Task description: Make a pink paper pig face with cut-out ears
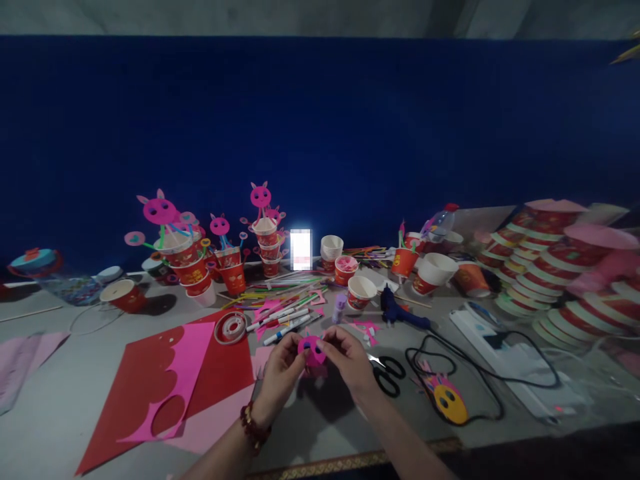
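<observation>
Between my two hands is a small pink paper animal face (314, 351) with dark eyes, held above the front of the table. My left hand (285, 363), with a beaded bracelet on its wrist, pinches the face's left side. The fingers of my right hand (349, 357) are closed on its right side. Black-handled scissors (387, 375) lie just right of my right hand. Beyond my hands are several markers (287, 325) and a purple glue stick (339, 308). Pink paper scraps (367, 330) lie close by.
Red and pink paper sheets (135, 373) and a tape roll (231, 327) lie left. Right are a blue glue gun (400, 312), its looping black cord, a yellow paper face (450, 403) and a white power strip (500, 360). Stacked paper cups (545, 260) and finished cup figures (187, 257) stand behind.
</observation>
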{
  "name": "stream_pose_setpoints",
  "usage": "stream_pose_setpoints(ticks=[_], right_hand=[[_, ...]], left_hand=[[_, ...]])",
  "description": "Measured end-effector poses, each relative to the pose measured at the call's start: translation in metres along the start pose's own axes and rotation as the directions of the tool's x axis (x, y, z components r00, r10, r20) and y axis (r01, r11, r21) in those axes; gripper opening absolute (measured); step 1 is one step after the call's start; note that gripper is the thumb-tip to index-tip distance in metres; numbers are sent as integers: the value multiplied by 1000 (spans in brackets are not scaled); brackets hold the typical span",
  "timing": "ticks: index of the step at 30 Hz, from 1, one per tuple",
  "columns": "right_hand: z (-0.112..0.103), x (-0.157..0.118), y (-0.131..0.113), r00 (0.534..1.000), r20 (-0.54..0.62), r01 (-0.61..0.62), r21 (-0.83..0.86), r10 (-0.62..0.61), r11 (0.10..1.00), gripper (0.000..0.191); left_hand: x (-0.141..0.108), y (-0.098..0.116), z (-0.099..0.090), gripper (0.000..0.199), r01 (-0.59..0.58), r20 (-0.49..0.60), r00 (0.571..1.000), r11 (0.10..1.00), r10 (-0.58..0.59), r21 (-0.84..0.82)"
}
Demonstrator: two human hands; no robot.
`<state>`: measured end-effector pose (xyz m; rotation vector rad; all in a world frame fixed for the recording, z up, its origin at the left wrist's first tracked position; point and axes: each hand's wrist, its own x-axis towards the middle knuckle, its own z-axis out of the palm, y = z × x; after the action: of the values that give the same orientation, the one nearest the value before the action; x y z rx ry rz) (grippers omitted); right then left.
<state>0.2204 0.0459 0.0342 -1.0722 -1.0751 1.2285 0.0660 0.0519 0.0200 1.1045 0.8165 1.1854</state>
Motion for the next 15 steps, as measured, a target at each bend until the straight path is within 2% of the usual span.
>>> stream_pose_setpoints(ticks=[15], right_hand=[[3, -1, 0, 999, -51, 9, 36, -7, 999, 32]], left_hand=[[0, 1, 1, 30, 2, 19, 1000, 1000, -2, -6]])
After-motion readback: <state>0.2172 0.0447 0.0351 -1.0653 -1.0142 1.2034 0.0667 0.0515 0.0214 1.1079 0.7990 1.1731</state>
